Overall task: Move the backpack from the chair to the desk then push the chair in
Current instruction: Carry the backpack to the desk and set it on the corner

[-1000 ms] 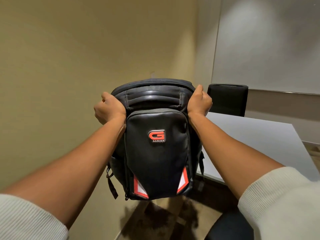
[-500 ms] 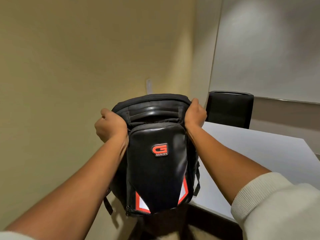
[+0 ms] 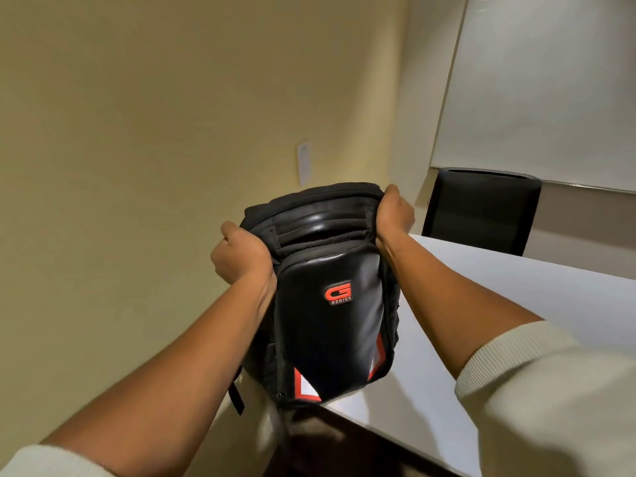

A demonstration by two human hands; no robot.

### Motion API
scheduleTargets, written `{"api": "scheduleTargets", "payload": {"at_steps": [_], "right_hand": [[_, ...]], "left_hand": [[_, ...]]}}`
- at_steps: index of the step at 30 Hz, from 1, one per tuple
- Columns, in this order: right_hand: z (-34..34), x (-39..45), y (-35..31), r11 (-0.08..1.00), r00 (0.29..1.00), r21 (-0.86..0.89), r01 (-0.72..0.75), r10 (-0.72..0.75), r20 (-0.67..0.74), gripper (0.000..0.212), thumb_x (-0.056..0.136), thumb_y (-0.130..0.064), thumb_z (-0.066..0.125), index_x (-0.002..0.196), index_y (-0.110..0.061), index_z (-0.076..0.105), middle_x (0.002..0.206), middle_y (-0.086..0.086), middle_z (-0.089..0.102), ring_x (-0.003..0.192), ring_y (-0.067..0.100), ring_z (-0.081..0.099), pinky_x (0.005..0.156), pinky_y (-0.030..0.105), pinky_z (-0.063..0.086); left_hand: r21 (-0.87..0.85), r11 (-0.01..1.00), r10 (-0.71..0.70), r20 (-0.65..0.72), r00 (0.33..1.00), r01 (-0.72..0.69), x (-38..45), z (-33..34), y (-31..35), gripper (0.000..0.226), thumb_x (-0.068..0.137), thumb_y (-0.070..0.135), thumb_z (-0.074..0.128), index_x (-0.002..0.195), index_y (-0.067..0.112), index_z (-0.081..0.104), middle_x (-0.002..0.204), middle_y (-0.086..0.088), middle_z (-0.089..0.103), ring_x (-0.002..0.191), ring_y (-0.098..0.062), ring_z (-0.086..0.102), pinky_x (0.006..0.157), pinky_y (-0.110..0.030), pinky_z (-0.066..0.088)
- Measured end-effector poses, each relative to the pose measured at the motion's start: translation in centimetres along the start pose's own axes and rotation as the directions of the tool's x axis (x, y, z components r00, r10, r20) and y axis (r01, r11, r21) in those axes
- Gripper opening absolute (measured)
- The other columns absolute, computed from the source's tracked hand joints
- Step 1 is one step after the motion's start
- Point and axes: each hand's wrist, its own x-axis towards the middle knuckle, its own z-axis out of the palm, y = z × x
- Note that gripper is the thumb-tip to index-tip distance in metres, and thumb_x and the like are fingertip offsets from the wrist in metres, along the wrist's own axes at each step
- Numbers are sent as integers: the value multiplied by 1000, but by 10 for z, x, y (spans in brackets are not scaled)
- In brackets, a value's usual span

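A black backpack (image 3: 330, 304) with a red G logo and red-white corner patches stands upright in the middle of the head view. Its bottom is at the near left corner of the white desk (image 3: 516, 304), partly over the edge; I cannot tell if its weight rests there. My left hand (image 3: 241, 259) grips its upper left side. My right hand (image 3: 395, 215) grips its upper right side. The chair it came from is out of view.
A black chair (image 3: 481, 208) stands at the far side of the desk under a whiteboard (image 3: 550, 91). A beige wall (image 3: 137, 132) with a small white paper (image 3: 304, 163) is close on the left. Dark floor shows below the desk corner.
The backpack has moved forward and to the right, from hanging beside the desk to the desk's near corner. Both hands kept their grip on it.
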Motion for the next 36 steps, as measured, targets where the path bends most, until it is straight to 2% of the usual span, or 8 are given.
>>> {"api": "scheduleTargets", "payload": {"at_steps": [3,5,11,19,22,24,30,36], "right_hand": [[11,26,11,999,1000,39,-25,26,-16,34,78,-40,39,61,-17,55,74,5,60,82,29,58,90,53,48],[18,43,18,996,999,76,-41,41,-4,31,80,-37,41,62,-15,53,73,5,58,77,26,54,78,47,50],[46,99,34,985,985,133,-111,92,147,22,83,-28,44,67,-13,44,70,4,49,70,21,45,61,35,40],[94,173,40,988,917,49,-145,116,382,19,80,-32,42,81,-13,47,80,9,50,75,24,48,67,37,41],[110,198,43,980,868,40,-196,154,472,24,76,-36,44,79,-13,52,79,9,56,74,24,54,69,37,46],[120,213,46,977,842,31,-209,164,514,24,75,-38,45,76,-15,53,75,7,57,73,23,56,68,37,46],[147,251,61,977,815,-14,-213,186,550,27,75,-39,44,81,-13,51,83,9,57,78,22,56,70,38,45],[159,278,79,968,778,-72,-239,235,582,20,78,-34,44,70,-16,45,72,5,51,73,21,52,69,38,43]], "left_hand": [[-4,999,-37,33,999,37,10,21,-9,36,79,39,41,53,15,46,53,4,52,50,-19,49,48,-34,40],[-10,996,-86,58,995,86,19,33,-16,33,75,40,44,52,16,47,52,4,53,50,-18,51,49,-34,42],[-63,981,-179,83,980,184,39,72,-37,22,65,35,51,54,17,49,51,6,54,51,-18,51,50,-35,40],[-177,964,-188,64,980,197,55,126,-66,21,67,30,48,49,21,41,56,2,48,56,-18,47,51,-33,37],[-266,943,-178,105,978,200,61,145,-77,29,65,28,47,37,27,37,49,7,45,49,-14,45,47,-27,36],[-317,926,-171,136,976,206,64,155,-88,27,65,27,46,41,29,33,50,9,42,49,-12,42,49,-25,35],[-377,897,-167,194,967,230,72,182,-118,23,67,27,46,48,28,32,57,8,41,59,-12,40,56,-27,31],[-313,911,-197,238,951,267,74,198,-145,14,64,30,53,54,23,47,65,2,52,64,-14,49,58,-27,38]]}}
